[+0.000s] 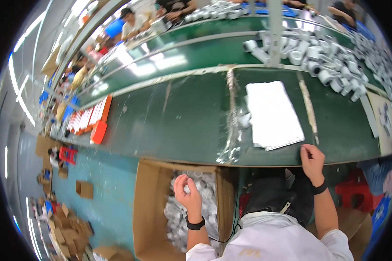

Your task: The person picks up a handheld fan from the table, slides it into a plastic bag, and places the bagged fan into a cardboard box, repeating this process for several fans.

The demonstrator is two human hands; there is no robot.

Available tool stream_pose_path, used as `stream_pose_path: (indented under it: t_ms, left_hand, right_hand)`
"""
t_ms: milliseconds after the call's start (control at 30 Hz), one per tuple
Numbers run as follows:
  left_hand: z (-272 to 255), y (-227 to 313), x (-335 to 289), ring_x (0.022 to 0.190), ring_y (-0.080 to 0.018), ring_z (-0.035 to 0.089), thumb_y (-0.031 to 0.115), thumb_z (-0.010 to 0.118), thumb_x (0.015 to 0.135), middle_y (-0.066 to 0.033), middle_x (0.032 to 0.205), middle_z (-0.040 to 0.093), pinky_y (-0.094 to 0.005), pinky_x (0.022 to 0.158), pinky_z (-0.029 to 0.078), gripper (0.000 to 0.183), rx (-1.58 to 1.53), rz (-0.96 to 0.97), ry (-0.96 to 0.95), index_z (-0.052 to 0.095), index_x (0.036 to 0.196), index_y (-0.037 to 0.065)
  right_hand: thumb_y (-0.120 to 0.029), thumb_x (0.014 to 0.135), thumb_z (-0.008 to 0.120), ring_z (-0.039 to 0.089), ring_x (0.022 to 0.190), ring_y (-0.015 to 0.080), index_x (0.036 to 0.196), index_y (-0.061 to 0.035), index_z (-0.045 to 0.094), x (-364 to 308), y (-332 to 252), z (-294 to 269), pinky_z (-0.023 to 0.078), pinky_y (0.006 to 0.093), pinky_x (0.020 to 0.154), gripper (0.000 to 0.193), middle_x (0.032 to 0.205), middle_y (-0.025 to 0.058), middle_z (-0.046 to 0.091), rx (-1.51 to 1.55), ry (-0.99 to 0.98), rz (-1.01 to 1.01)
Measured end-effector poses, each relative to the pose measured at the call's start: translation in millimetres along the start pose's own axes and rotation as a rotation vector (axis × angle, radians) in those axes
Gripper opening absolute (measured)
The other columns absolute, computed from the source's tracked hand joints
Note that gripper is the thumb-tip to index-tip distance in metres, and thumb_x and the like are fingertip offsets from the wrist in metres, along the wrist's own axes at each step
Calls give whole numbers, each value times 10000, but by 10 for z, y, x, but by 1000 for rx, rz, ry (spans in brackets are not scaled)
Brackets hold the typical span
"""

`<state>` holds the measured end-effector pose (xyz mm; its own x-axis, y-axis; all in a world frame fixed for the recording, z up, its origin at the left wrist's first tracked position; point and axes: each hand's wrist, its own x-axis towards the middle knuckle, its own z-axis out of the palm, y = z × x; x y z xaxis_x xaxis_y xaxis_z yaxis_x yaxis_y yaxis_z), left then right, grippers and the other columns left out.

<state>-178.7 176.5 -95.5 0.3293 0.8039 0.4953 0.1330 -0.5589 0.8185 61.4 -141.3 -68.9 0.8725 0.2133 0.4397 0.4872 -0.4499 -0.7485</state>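
My left hand [187, 192] hovers over an uncovered cardboard box [152, 209], its fingers loosely bent and the thumb apart, with nothing in it. Many small white and clear plastic pieces [174, 226] fill the box. My right hand [313, 164] is at the front edge of the green table [187, 117], fingers curled in and nothing showing in them. Just beyond it lies a stack of white paper sheets [274, 115], apart from the fingertips. A small whitish piece [245, 121], partly covered, sits against the stack's left edge.
White-grey pipe-like plastic parts [320, 58] are heaped at the far right. Orange trays [90, 117] stand at the table's left end. A metal post [275, 32] rises behind the table. Other people work across the line. A red stool [355, 191] is at my right.
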Motion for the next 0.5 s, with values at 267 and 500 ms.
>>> stream_pose_path:
  t_ms: [267,500]
  left_hand:
    - [1058,231,320,819,-143,586,51,622,881,-89,1026,617,-273,709,496,145,-255,-118,-144,633,1017,2]
    - [1352,370,224,853,-262,610,111,674,806,-69,904,682,-363,754,500,84,288,169,-90,688,875,65]
  right_hand:
    - [-61,768,671,579,612,321,826,-25,638,-1091,217,-764,467,378,556,75,699,133,591,-250,-42,49]
    - [-170,775,642,635,656,319,791,-67,655,-2819,696,-1492,523,408,643,105,709,113,629,-230,-508,620]
